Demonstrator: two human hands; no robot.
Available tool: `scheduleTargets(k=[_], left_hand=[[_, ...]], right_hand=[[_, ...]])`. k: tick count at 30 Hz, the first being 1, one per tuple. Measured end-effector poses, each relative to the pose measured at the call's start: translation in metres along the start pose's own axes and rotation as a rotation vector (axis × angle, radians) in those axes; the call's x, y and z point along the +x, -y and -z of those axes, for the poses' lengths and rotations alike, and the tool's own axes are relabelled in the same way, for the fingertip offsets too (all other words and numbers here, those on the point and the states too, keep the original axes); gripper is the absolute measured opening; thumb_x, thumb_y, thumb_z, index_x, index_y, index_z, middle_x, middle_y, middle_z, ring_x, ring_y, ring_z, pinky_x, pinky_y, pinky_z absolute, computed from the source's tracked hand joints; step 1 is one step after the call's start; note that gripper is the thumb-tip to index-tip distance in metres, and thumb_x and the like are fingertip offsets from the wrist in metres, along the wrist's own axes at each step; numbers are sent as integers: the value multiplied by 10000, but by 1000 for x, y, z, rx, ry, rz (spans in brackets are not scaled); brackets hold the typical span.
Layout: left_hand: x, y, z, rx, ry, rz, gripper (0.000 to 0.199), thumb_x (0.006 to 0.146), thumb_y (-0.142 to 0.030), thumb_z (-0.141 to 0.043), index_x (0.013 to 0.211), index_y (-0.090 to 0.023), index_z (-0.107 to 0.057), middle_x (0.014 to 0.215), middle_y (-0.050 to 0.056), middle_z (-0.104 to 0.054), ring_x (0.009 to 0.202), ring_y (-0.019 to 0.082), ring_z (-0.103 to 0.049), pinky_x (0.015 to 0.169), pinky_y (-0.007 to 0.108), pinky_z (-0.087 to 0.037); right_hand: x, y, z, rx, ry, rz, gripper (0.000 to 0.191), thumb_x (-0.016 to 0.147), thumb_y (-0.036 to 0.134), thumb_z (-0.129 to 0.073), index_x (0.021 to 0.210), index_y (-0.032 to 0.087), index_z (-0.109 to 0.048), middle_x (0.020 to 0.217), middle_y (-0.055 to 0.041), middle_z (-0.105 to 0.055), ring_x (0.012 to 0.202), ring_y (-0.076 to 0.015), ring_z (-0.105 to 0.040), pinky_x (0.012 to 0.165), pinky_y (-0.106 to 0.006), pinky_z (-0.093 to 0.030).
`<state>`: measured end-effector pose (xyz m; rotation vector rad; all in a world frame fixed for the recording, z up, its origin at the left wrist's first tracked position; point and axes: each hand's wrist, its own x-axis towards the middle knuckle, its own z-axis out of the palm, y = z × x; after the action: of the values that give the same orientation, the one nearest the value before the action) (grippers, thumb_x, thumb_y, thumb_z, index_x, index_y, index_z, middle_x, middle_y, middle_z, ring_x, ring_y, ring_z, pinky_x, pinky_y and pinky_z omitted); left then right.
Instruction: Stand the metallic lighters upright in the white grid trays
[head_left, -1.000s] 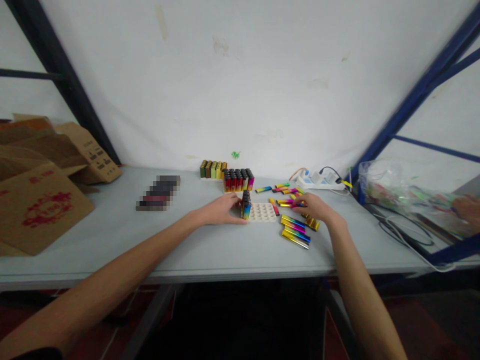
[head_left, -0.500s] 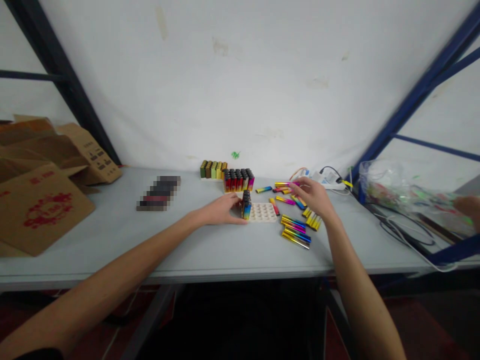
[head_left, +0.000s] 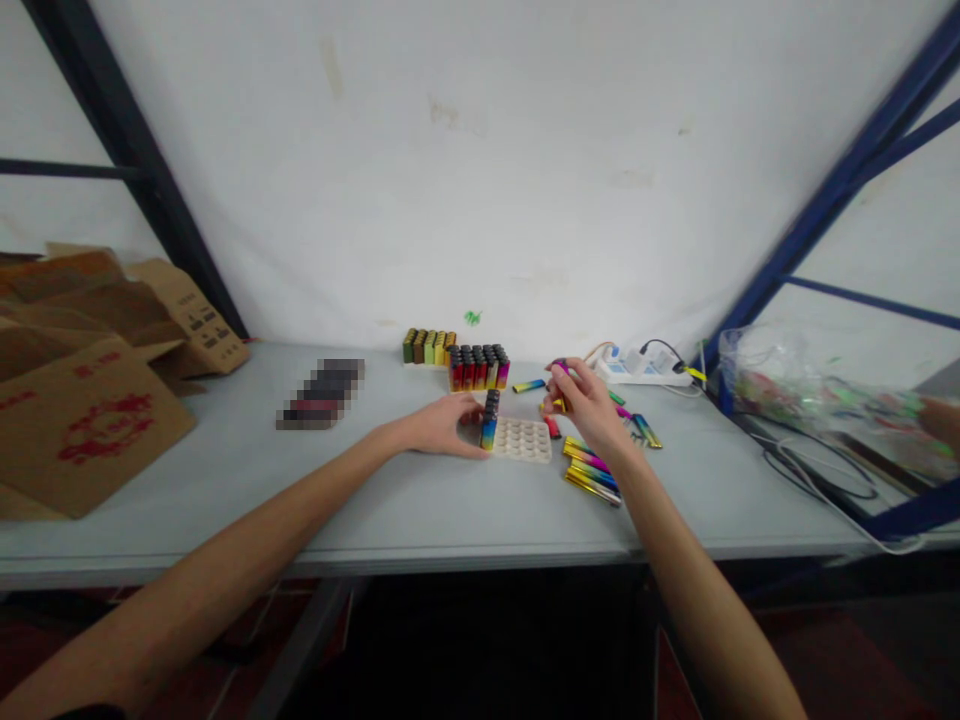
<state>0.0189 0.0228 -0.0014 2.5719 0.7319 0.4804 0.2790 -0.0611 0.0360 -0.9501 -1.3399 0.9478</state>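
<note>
A pale tray with round holes (head_left: 523,441) lies on the table, and a row of lighters (head_left: 489,422) with black tops stands upright along its left end. My left hand (head_left: 446,424) is closed around that end, thumb at the front corner and fingers behind the row; part of the grip is hidden. Right of the tray, my right hand (head_left: 589,405) pinches a yellow and magenta lighter (head_left: 562,390), held upright above the table. Loose shiny lighters (head_left: 591,472) lie below and behind this hand. A red one (head_left: 553,427) lies by the tray's right edge.
Behind the tray stand a filled block of lighters (head_left: 478,368) and a greenish-yellow block (head_left: 427,346). A white power strip (head_left: 645,373) with cables sits back right. Cardboard boxes (head_left: 105,420) are at left, plastic bags (head_left: 810,385) at right. A pixelated dark object (head_left: 322,394) lies left.
My right hand has moved left and toward the tray from the loose pile, turning the yellow and magenta lighter from lying to upright. My left hand stays at the tray's left end.
</note>
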Motion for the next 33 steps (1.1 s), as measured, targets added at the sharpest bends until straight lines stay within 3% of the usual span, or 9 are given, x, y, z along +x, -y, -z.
scheduleTargets(k=[2, 4, 10, 14, 19, 23, 26, 29, 33], left_hand=[[0, -1, 0, 3, -4, 3, 622, 722, -625, -828, 1108, -156, -696, 1085, 104, -708, 958, 291, -664, 849, 368, -523], [0, -3, 0, -8, -12, -1, 598, 727, -614, -824, 1091, -157, -697, 1070, 100, -709, 940, 286, -665, 832, 364, -522], [-1, -7, 0, -23, -4, -21, 556, 750, -578, -808, 1098, -160, -696, 1076, 98, -710, 938, 272, -671, 836, 355, -525], [-1, -6, -1, 10, -10, -6, 568, 740, -610, -799, 1070, -162, -681, 1061, 93, -706, 925, 276, -672, 839, 364, -530], [0, -5, -1, 40, -14, -6, 584, 729, -641, -792, 1056, -170, -682, 1044, 91, -705, 931, 285, -669, 846, 370, -533], [0, -3, -1, 45, -13, -2, 601, 724, -644, -796, 1062, -159, -685, 1073, 104, -709, 970, 303, -672, 864, 373, -534], [0, -4, -1, 39, -9, 2, 598, 732, -635, -795, 1077, -160, -682, 1080, 102, -708, 965, 296, -675, 870, 372, -533], [-1, -5, 0, 30, -2, -11, 580, 747, -623, -788, 1083, -162, -679, 1087, 99, -706, 958, 289, -676, 868, 370, -531], [-1, -6, 0, 28, -17, -8, 594, 730, -632, -798, 1071, -160, -683, 1091, 102, -703, 973, 299, -674, 875, 373, -529]], right_hand=[[-2, -3, -9, -33, 42, -33, 429, 888, 652, -698, 1017, 272, -547, 694, 79, -559, 475, -85, -470, 444, -211, -377], [-4, -5, -16, -51, 42, -74, 463, 874, 683, -694, 1004, 271, -525, 643, 97, -487, 443, -72, -342, 411, -195, -249], [-4, -16, -25, -32, 20, -220, 595, 918, 768, -477, 654, 239, -410, 539, 88, -235, 456, -84, -169, 438, -241, -125], [-5, -18, -30, -83, -45, -279, 512, 950, 613, -415, 589, 261, -327, 493, 67, -241, 438, -100, -165, 430, -263, -144], [-7, -18, -33, -146, -47, -236, 451, 944, 530, -399, 587, 262, -334, 478, 52, -295, 430, -107, -204, 429, -268, -169], [-6, -20, -33, -120, -68, -278, 494, 936, 624, -430, 611, 256, -379, 494, 66, -279, 425, -101, -211, 428, -261, -164], [-3, -23, -32, -80, -36, -266, 574, 920, 760, -430, 719, 229, -513, 548, 85, -267, 433, -98, -221, 433, -249, -171], [-1, -25, -30, -110, 0, -149, 596, 922, 795, -431, 839, 222, -576, 622, 68, -359, 492, -112, -343, 470, -246, -296], [1, -29, -25, -331, 49, 29, 474, 920, 678, -580, 807, 218, -584, 710, 13, -567, 673, -150, -546, 646, -265, -467]])
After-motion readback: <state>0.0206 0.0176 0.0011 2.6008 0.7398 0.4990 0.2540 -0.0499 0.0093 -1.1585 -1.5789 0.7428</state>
